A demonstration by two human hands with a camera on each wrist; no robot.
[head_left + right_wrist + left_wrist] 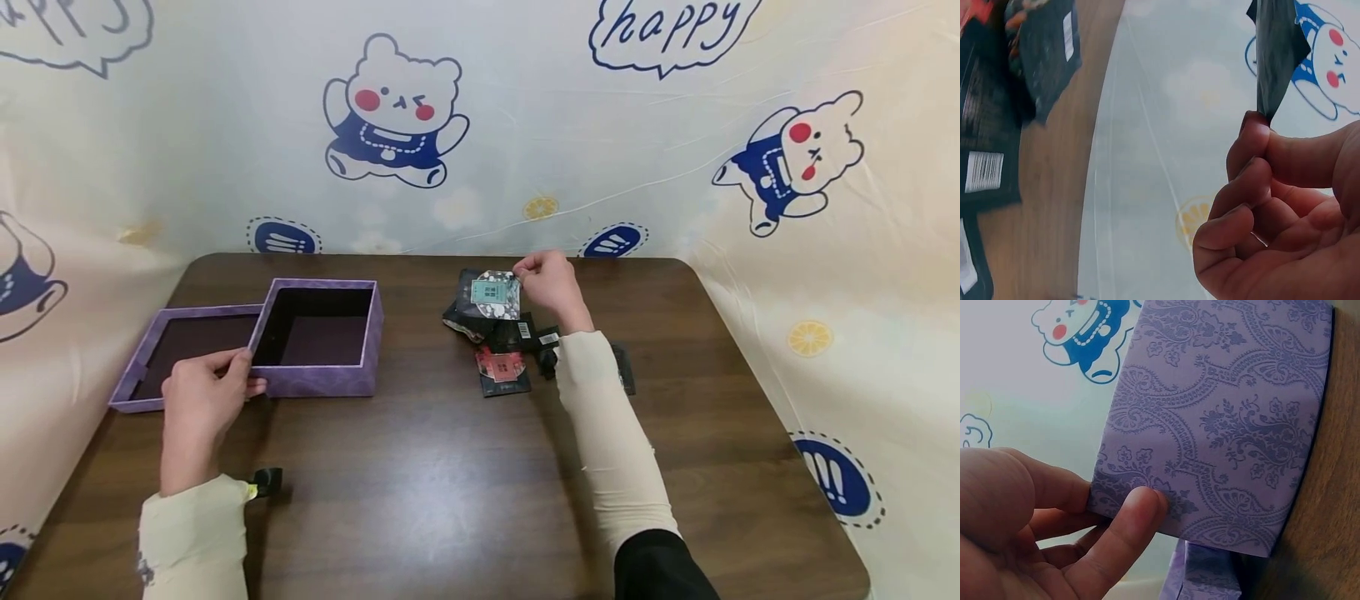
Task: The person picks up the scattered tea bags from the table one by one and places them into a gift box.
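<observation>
With its thumb and fingertips, my right hand (553,287) pinches the corner of a black packet (491,293), which bears a teal label. In the right wrist view this packet (1275,56) hangs nearly edge-on above the fingers. Below it in the head view lie more dark packets (512,335), one with a red label (502,371). My left hand (206,392) grips the front left corner of an uncovered purple box (318,383). Close up in the left wrist view, the thumb lies against the box's patterned wall (1222,412).
A shallow purple tray-like lid (138,406) lies left of the box, partly behind the left hand. Another dark packet (624,371) shows beside the right sleeve. A patterned curtain (510,125) stands along the back edge of the brown table (427,500).
</observation>
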